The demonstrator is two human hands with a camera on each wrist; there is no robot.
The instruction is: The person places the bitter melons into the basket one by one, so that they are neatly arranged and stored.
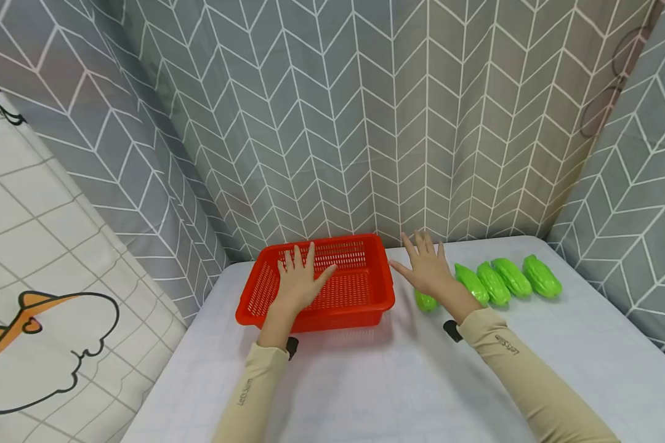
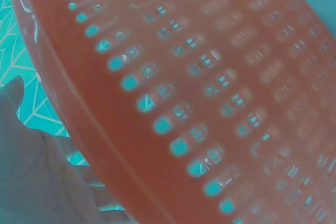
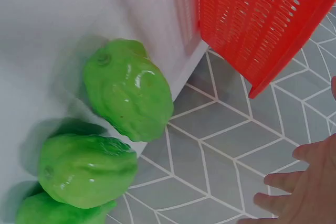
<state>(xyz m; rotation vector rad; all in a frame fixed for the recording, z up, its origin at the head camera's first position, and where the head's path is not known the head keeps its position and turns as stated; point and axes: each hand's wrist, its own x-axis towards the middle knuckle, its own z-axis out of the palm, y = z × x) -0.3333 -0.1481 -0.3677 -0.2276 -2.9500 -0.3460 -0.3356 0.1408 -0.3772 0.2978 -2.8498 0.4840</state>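
Observation:
My left hand (image 1: 297, 286) is held over the red plastic basket (image 1: 338, 316), its fingers spread and nothing in its grasp. In the left wrist view the slotted basket wall (image 2: 126, 129) fills most of the picture, with the hand (image 2: 42, 177) at the lower left. To the basket's right, my right hand (image 1: 428, 271) hovers with spread fingers, holding nothing. A glossy green chayote (image 1: 425, 301) lies below it, partly hidden by the hand. Several more chayotes (image 1: 493, 284) lie in a row farther right. The right wrist view shows wrinkled chayotes (image 3: 128, 90) close up, apart from the fingers.
The basket stands near the back edge of a table with a white cloth (image 1: 366, 387). A grey patterned curtain (image 1: 332, 123) rises behind the table, and similar fabric hangs at both sides. A white cloth with a cartoon figure (image 1: 50, 351) is at the left.

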